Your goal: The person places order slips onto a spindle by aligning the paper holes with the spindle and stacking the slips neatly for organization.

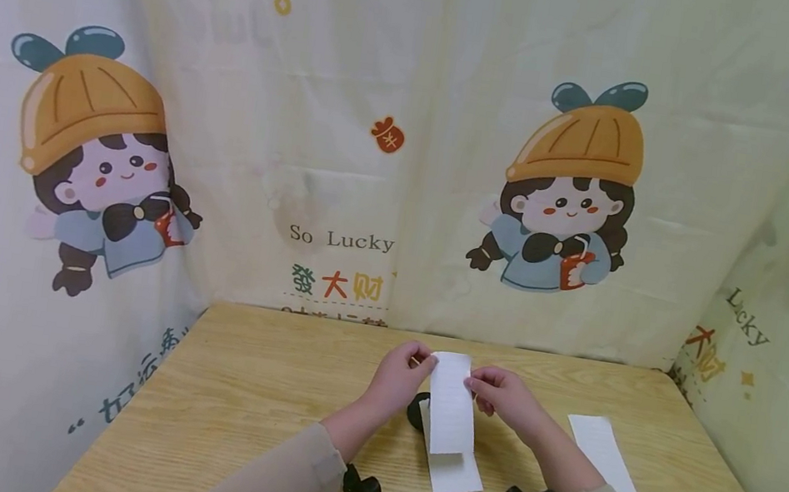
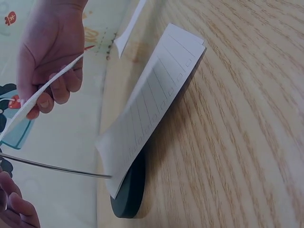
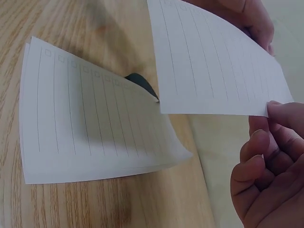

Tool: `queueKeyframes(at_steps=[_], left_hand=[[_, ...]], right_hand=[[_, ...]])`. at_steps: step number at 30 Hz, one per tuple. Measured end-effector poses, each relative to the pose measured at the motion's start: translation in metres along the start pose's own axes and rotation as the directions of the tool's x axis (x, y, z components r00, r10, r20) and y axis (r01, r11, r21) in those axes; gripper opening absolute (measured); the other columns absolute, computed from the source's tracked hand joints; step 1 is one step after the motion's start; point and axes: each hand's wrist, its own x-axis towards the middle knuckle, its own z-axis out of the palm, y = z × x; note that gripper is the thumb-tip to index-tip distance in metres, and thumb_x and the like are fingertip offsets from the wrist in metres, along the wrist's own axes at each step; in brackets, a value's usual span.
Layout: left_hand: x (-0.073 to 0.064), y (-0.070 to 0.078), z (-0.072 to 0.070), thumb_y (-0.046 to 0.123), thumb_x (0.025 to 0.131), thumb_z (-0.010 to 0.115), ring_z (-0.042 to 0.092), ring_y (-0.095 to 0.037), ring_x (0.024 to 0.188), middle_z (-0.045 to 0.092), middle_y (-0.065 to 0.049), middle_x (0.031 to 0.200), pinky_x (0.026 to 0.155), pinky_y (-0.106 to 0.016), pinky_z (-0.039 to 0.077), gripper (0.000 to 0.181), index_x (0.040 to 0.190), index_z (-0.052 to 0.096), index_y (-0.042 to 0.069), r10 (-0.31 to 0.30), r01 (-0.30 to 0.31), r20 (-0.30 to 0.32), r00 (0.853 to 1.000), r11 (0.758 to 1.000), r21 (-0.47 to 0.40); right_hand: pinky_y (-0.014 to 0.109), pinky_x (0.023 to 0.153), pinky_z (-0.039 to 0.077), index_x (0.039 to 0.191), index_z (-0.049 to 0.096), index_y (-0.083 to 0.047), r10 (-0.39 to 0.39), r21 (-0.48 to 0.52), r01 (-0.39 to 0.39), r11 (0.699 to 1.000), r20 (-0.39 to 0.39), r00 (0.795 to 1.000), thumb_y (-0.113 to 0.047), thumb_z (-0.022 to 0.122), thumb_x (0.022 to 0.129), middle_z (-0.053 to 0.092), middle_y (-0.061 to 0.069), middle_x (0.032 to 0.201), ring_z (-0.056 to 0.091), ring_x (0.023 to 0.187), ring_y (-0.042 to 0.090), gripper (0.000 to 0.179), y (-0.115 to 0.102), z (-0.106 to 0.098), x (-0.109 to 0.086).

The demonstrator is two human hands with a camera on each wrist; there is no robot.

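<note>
My left hand (image 1: 397, 374) pinches a lined white paper slip (image 1: 452, 401) near its top left corner. The right hand (image 1: 505, 398) has its thumb and fingers pinched on the slip's right edge. Below the raised slip, more lined slips (image 2: 152, 95) lie slanted on a bill spike with a round black base (image 2: 129, 190); its thin metal rod (image 2: 57, 167) comes up through them. Close to the rod's upper part is the left hand (image 2: 18, 204) in the left wrist view. Seen from the right wrist, the held slip (image 3: 209, 61) overhangs the lower ones.
Another white slip (image 1: 606, 461) lies on the wooden table (image 1: 252, 394) to the right. Black wrist cameras (image 1: 362, 489) stick out from the sleeves. A printed curtain (image 1: 348, 147) hangs behind the table and at both sides.
</note>
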Motion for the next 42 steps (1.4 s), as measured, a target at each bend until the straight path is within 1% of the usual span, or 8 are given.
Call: queueKeyframes(at_steps=[4,13,20,24,27,32,38,42], left_hand=[[0.000,-0.003,0.001,0.029,0.098,0.064,0.053,-0.015,0.076,0.059,0.001,0.087,0.064,-0.030,0.047,0.015,0.093,0.065,0.015,0.002,-0.002,-0.003,1.000,1.000,0.003],[-0.002,-0.014,0.000,0.029,0.096,0.066,0.054,-0.015,0.077,0.060,0.002,0.087,0.065,-0.029,0.047,0.014,0.092,0.067,0.015,-0.035,0.035,-0.002,0.999,0.999,0.007],[-0.003,-0.016,0.000,0.027,0.095,0.068,0.052,-0.013,0.073,0.058,0.002,0.083,0.063,-0.028,0.045,0.015,0.089,0.066,0.014,-0.024,0.023,0.019,1.000,0.997,0.077],[-0.004,-0.020,0.000,0.028,0.095,0.067,0.052,-0.013,0.075,0.058,0.002,0.084,0.063,-0.028,0.044,0.015,0.088,0.065,0.014,-0.043,0.039,0.038,0.998,0.993,0.111],[-0.006,-0.022,0.001,0.029,0.095,0.067,0.052,-0.014,0.077,0.059,0.003,0.086,0.064,-0.028,0.044,0.015,0.090,0.066,0.015,-0.063,0.056,0.049,0.997,0.990,0.131],[-0.008,-0.025,0.002,0.030,0.095,0.067,0.052,-0.014,0.076,0.059,0.004,0.085,0.064,-0.029,0.045,0.016,0.089,0.066,0.015,-0.063,0.052,0.055,0.997,0.983,0.179],[-0.009,-0.030,0.003,0.029,0.095,0.067,0.052,-0.013,0.076,0.060,0.004,0.084,0.067,-0.030,0.044,0.015,0.089,0.065,0.014,-0.052,0.034,0.074,0.996,0.973,0.227],[-0.009,-0.037,0.005,0.030,0.095,0.066,0.052,-0.011,0.075,0.059,0.005,0.083,0.066,-0.029,0.044,0.016,0.089,0.064,0.016,-0.072,0.048,0.087,0.994,0.966,0.253]], right_hand=[[0.032,0.067,0.046,0.109,0.064,-0.001,-0.002,-0.003,0.002,1.000,0.007,1.000,-0.024,0.061,0.100,0.057,0.008,0.077,0.051,0.069,0.021,0.024,0.000,-0.001,0.001],[0.030,0.063,0.045,0.109,0.064,0.000,-0.019,0.009,0.019,1.000,0.038,0.999,-0.022,0.061,0.099,0.056,0.009,0.078,0.050,0.067,0.021,0.024,0.004,-0.002,-0.001],[0.031,0.062,0.043,0.107,0.063,-0.002,-0.002,0.028,0.000,1.000,0.063,0.998,-0.024,0.063,0.098,0.056,0.012,0.080,0.049,0.067,0.019,0.023,0.013,-0.001,0.001],[0.030,0.062,0.043,0.106,0.063,-0.001,-0.010,0.013,0.009,1.000,0.082,0.997,-0.023,0.063,0.098,0.056,0.009,0.079,0.049,0.066,0.018,0.023,0.019,0.001,0.001],[0.029,0.062,0.043,0.106,0.063,-0.002,0.007,-0.006,-0.007,1.000,0.082,0.997,-0.024,0.063,0.098,0.056,0.007,0.079,0.050,0.067,0.019,0.023,0.021,0.003,0.000],[0.031,0.065,0.045,0.106,0.064,-0.004,0.042,-0.026,-0.040,0.999,0.076,0.996,-0.026,0.064,0.098,0.058,0.008,0.081,0.052,0.070,0.022,0.023,0.025,0.005,-0.001],[0.030,0.063,0.044,0.105,0.065,-0.003,0.030,-0.029,-0.027,0.999,0.109,0.994,-0.024,0.063,0.098,0.057,0.007,0.078,0.051,0.068,0.019,0.022,0.034,0.006,0.001],[0.028,0.060,0.043,0.102,0.065,-0.002,0.026,-0.026,-0.023,0.999,0.132,0.991,-0.022,0.062,0.099,0.056,0.005,0.076,0.050,0.065,0.017,0.020,0.039,0.008,0.002]])
